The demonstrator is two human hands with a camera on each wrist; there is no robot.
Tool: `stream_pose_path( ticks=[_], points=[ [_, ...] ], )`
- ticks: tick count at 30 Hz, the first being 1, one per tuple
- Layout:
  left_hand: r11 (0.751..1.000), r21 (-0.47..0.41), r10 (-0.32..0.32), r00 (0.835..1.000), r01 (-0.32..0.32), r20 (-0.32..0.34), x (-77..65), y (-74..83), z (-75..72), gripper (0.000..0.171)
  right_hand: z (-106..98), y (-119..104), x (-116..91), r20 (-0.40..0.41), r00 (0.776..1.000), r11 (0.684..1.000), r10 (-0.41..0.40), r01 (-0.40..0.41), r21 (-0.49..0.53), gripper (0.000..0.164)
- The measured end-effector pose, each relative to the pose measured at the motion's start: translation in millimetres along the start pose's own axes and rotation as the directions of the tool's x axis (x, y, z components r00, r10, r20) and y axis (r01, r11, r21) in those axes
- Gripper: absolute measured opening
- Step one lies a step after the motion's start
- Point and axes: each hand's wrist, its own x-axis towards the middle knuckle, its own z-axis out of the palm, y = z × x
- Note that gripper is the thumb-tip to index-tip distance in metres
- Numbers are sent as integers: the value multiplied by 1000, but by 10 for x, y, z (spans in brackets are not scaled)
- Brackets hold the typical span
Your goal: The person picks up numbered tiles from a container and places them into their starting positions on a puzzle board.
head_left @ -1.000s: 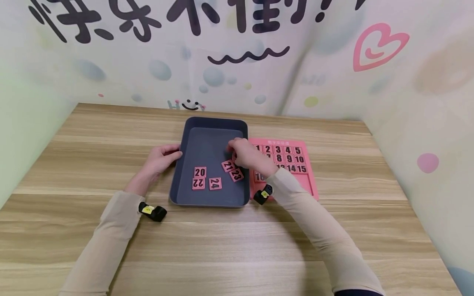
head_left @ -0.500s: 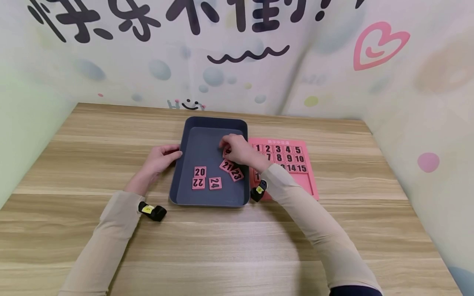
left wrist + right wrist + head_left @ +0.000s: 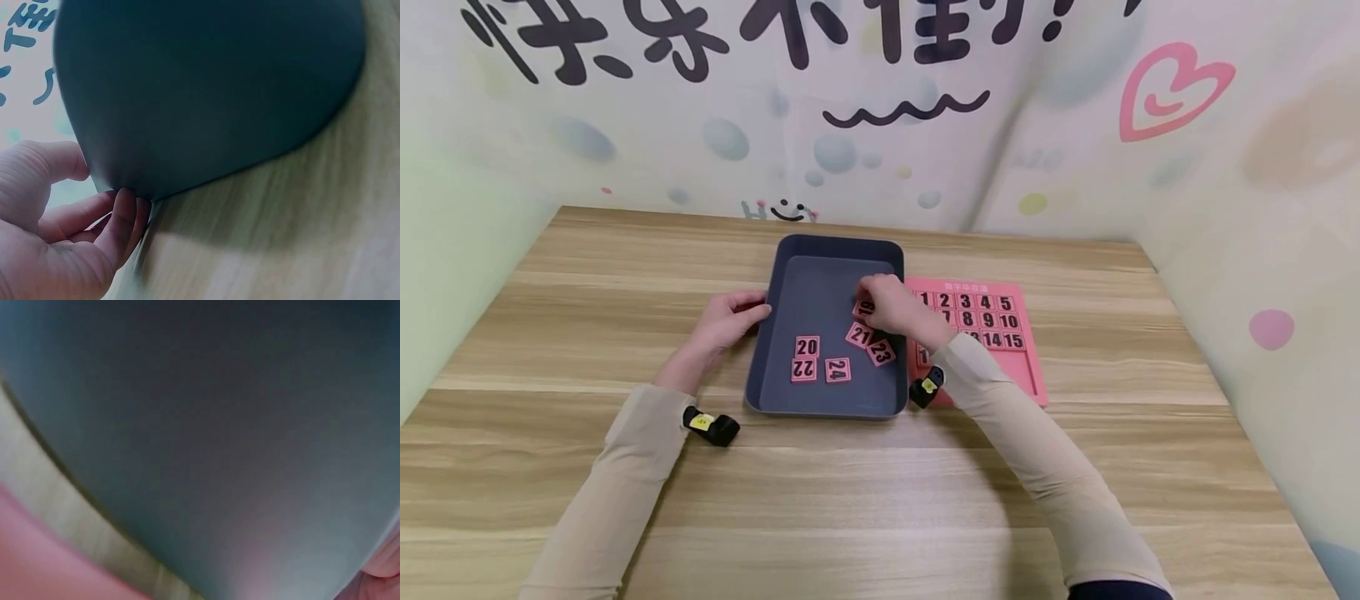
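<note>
A dark blue tray [image 3: 827, 408] holds several pink number tiles, among them the 20 tile [image 3: 807, 347], 22 tile [image 3: 803, 369], 24 tile [image 3: 838, 370], 21 tile [image 3: 859, 335] and 23 tile [image 3: 881, 353]. My left hand [image 3: 721, 323] holds the tray's left side, thumb at the rim and fingertips low on the wall [image 3: 206, 94]. Inside the tray, my right hand [image 3: 897, 308] has its curled fingers around another number tile [image 3: 864, 309], partly covered by them. In the right wrist view only a blurred bit of the hand [image 3: 381, 575] shows.
Against the tray's right side lies a pink number board [image 3: 1033, 375], with rows of tiles starting at 1. My right forearm and sleeve hide part of it. The wooden table [image 3: 820, 500] meets a printed wall [image 3: 880, 192] at the back.
My right hand has moved left over the tray, then slightly back right. The tile at its fingers has shifted left and shows more. The 21 tile has moved slightly. My left hand stays put.
</note>
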Motion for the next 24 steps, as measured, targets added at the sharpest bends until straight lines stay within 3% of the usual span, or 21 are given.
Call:
stream_pose_path(
  ticks=[10,17,24],
  points=[
    [1000,6,5,1000,-5,5,-7,17,28,45,-115,18,-157,-73,997,993,-8,16,113,35],
    [1000,-3,3,1000,-3,12,-12,17,24,45,-259,66,-469,-120,993,984,-16,37,173,41],
    [1000,4,0,1000,0,5,-9,13,15,46,-291,314,-804,-203,979,979,-26,66,191,35]
  ],
)
